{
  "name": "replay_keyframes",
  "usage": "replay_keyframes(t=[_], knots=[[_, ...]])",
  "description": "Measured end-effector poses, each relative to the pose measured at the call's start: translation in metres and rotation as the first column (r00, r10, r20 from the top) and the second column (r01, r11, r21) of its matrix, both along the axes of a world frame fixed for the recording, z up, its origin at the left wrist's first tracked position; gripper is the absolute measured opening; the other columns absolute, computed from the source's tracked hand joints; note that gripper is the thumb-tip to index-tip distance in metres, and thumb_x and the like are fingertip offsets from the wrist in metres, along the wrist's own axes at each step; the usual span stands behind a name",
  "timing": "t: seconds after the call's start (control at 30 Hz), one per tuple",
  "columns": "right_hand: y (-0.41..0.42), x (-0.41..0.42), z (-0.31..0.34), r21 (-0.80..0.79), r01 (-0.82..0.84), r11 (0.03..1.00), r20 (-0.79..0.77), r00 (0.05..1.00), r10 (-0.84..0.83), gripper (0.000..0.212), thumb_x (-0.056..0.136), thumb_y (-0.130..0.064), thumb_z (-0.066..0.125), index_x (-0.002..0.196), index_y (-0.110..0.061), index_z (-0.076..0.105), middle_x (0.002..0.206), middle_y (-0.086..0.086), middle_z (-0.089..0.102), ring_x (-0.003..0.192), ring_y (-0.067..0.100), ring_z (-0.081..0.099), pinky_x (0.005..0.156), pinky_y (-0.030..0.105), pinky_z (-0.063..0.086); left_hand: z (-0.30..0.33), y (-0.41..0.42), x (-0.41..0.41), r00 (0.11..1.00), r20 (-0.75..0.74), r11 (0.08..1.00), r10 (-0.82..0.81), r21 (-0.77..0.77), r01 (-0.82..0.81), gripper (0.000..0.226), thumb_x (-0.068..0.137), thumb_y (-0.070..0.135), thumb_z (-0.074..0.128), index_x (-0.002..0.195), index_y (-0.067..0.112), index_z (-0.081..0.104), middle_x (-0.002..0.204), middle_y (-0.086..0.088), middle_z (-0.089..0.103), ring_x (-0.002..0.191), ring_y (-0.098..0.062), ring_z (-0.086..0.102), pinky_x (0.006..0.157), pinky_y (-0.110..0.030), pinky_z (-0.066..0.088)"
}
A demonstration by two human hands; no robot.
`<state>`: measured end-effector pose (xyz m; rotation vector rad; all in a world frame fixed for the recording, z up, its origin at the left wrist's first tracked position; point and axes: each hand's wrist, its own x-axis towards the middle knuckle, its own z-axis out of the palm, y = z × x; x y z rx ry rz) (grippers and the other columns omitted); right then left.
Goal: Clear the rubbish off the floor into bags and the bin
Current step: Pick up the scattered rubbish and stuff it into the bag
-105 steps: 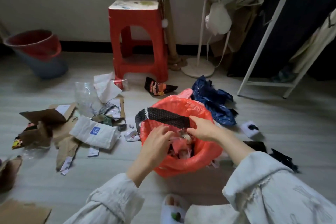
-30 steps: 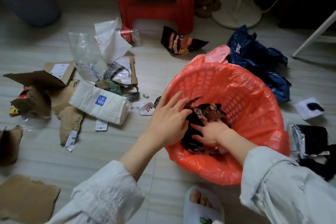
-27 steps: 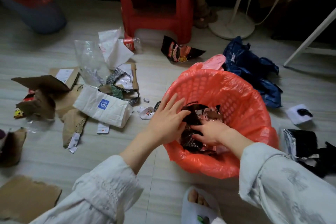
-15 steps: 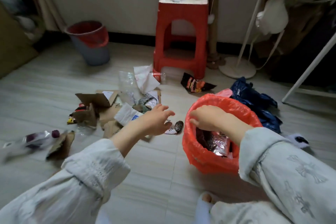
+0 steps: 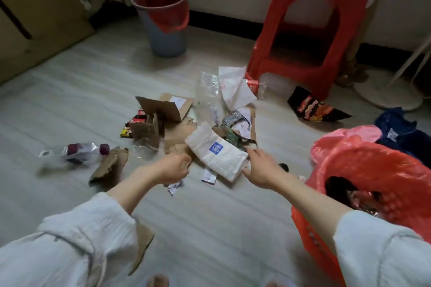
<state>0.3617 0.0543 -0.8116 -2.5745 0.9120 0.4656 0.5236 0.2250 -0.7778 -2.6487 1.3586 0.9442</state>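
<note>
Head view: both hands reach into the floor litter — left hand (image 5: 173,168) curled over cardboard scraps, grip unclear; right hand (image 5: 262,168) open-fingered at the white packet (image 5: 215,155). Next, I judge: grasp, carry to the red bag (image 5: 373,170).

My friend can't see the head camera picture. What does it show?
Two hands, the left hand and right hand, reach toward a white packet among cardboard scraps on the floor. A red bag sits at right, a lined bin by the wall.
</note>
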Motion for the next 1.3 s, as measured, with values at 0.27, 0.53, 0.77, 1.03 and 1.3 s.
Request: replay_keyframes(t=[0.27,0.53,0.77,1.03,1.3], knots=[[-0.045,0.012,-0.124,-0.026,0.354,0.935,-0.177,0.919,-0.353,0.062,0.091,-0.027,0.045,0.145,-0.021,0.016,0.156,0.007,-0.003,0.142,0.034,-0.004,0.109,0.057,0.02,-0.156,-0.022,0.024,0.988,0.03,0.985,0.151,0.074,-0.153,0.066,0.092,0.031,0.047,0.148,0.019,0.014,0.156,-0.012,0.003,0.144,-0.028,0.004,0.117,-0.037,0.015],[-0.069,0.004,-0.183,-0.014,0.532,0.847,-0.09,0.843,-0.531,0.073,0.086,-0.059,0.045,0.146,-0.031,0.016,0.153,0.016,0.007,0.139,0.041,0.006,0.112,0.052,0.018,-0.206,-0.024,0.012,0.956,0.067,0.949,0.285,0.12,-0.291,0.085,0.084,0.058,0.05,0.147,0.034,-0.003,0.154,-0.007,-0.024,0.142,-0.03,-0.02,0.112,-0.061,0.008],[-0.049,-0.001,-0.18,-0.1,0.328,0.939,0.061,0.944,-0.323,0.038,0.093,-0.027,0.051,0.126,-0.01,0.049,0.133,0.013,0.043,0.12,0.033,0.037,0.094,0.041,0.038,-0.206,-0.029,-0.022,0.975,0.05,0.972,0.216,0.083,-0.22,0.066,0.09,0.049,0.045,0.145,0.036,0.011,0.154,-0.008,-0.02,0.142,-0.033,-0.019,0.11,-0.064,0.009],[-0.048,-0.014,-0.175,-0.003,0.512,0.859,0.193,0.843,-0.502,0.028,0.09,-0.004,0.048,0.117,0.003,0.054,0.122,0.021,0.044,0.116,0.037,0.041,0.091,0.041,0.038,-0.204,-0.037,-0.035,0.932,0.221,0.942,0.289,-0.24,-0.236,0.045,0.082,0.017,0.061,0.126,0.013,0.05,0.144,-0.018,0.036,0.133,-0.034,0.035,0.101,-0.05,0.035],[-0.08,-0.027,-0.17,-0.134,0.709,0.692,-0.099,0.686,-0.721,0.045,0.088,-0.018,0.059,0.126,0.002,0.045,0.15,0.024,0.01,0.133,0.039,0.024,0.107,0.043,0.03,-0.208,-0.034,-0.045,0.987,0.061,0.989,0.148,0.008,-0.148,0.071,0.09,0.013,0.04,0.147,0.035,0.004,0.156,-0.002,-0.014,0.143,-0.033,-0.013,0.11,-0.058,0.021]])
